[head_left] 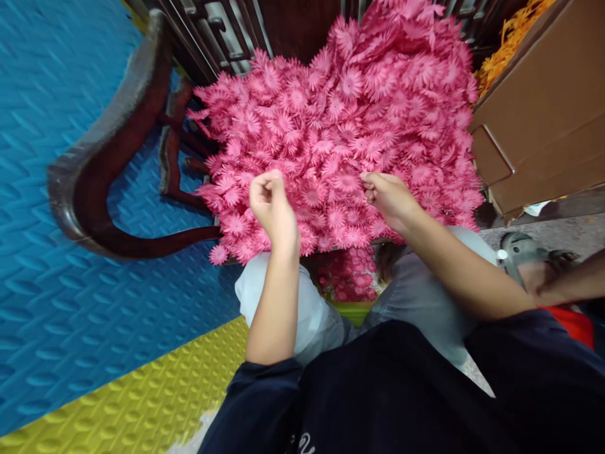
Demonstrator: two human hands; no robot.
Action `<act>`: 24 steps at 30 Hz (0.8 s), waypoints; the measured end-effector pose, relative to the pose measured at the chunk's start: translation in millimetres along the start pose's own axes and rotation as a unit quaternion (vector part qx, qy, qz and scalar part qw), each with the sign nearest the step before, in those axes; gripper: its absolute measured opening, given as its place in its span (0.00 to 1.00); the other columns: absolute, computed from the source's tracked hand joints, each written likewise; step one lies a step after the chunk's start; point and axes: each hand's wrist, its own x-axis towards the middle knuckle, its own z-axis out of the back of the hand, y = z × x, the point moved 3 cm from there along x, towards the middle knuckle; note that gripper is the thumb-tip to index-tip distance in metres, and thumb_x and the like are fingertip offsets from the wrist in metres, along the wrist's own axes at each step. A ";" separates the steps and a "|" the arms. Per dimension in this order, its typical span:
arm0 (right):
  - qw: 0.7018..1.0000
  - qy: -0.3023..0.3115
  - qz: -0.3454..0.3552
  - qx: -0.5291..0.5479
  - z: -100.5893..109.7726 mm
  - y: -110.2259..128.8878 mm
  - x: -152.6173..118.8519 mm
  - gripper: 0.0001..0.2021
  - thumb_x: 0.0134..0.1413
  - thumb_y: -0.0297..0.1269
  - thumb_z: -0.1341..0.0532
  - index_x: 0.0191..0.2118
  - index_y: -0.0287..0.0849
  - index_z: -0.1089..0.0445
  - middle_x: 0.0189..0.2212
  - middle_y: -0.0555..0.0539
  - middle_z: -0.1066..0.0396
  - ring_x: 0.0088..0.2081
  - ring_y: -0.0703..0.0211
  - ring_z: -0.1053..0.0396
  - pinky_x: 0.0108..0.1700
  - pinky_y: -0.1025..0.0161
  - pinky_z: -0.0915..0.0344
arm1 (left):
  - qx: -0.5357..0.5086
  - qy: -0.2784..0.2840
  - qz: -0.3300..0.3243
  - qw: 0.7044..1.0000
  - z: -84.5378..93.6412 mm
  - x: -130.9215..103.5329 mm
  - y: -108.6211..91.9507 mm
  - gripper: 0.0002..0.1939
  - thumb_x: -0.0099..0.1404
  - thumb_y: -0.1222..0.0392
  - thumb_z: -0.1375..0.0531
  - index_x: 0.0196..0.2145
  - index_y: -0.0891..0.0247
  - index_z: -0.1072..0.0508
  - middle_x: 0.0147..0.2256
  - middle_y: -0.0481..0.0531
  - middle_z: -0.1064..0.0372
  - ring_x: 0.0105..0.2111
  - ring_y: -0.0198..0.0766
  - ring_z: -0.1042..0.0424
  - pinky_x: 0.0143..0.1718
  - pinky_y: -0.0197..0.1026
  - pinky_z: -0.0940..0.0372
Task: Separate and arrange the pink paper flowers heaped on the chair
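A thick heap of pink artificial flowers [302, 145] with thin pointed petals spreads in front of my knees. Over its near left part, my left hand [273, 205] is closed, thumb against curled fingers; whatever it pinches is too small or hidden to see. My right hand [388, 197] is likewise closed in a pinch, to the right and at about the same height. Just left of its fingertips is a slightly blurred pink flower [347, 183]; I cannot tell whether the fingers grip it or it lies on the heap.
A dark wooden chair arm [78, 189] curves at the left above blue textured matting [42, 302]. Yellow matting [155, 378] runs below. At the right stands a cardboard box [548, 120], with orange material [510, 38] behind it. Another person's arm [576, 277] reaches in near a sandalled foot.
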 end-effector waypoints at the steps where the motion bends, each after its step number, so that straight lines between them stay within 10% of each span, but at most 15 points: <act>1: 1.000 0.002 -0.007 0.002 0.2 -1.5 0.4 0.10 0.45 0.34 0.39 0.20 0.42 0.41 0.16 0.57 0.47 0.20 0.71 0.52 0.24 0.66 0.56 | 0.007 -0.024 0.013 1.000 3.9 4.4 4.5 0.17 0.59 0.43 0.41 0.32 0.60 0.37 0.27 0.46 0.42 0.28 0.31 0.40 0.33 0.35 0.43; 7: 0.999 0.045 -0.012 -0.003 -3.7 -4.1 -0.6 0.10 0.45 0.34 0.38 0.20 0.41 0.39 0.16 0.56 0.47 0.20 0.71 0.51 0.25 0.66 0.56 | -0.013 -0.007 0.185 0.983 0.8 0.6 18.0 0.13 0.56 0.60 0.38 0.37 0.57 0.37 0.27 0.43 0.40 0.24 0.28 0.41 0.31 0.34 0.42; 14: 0.997 0.075 -0.006 -0.030 -9.5 -10.0 -4.0 0.04 0.44 0.35 0.37 0.25 0.41 0.31 0.17 0.56 0.41 0.21 0.70 0.49 0.26 0.66 0.53 | 0.051 0.284 0.054 0.956 -25.9 -29.0 -12.4 0.04 0.54 0.59 0.34 0.26 0.61 0.24 0.26 0.47 0.29 0.27 0.31 0.34 0.33 0.36 0.38; 24: 0.991 0.109 0.015 -0.080 -17.2 -5.0 -11.9 0.04 0.40 0.35 0.38 0.24 0.40 0.28 0.20 0.55 0.33 0.23 0.70 0.46 0.29 0.66 0.50 | 0.099 0.293 0.035 0.950 -26.4 -30.4 -12.1 0.02 0.53 0.64 0.35 0.24 0.62 0.23 0.25 0.47 0.29 0.24 0.31 0.35 0.30 0.36 0.39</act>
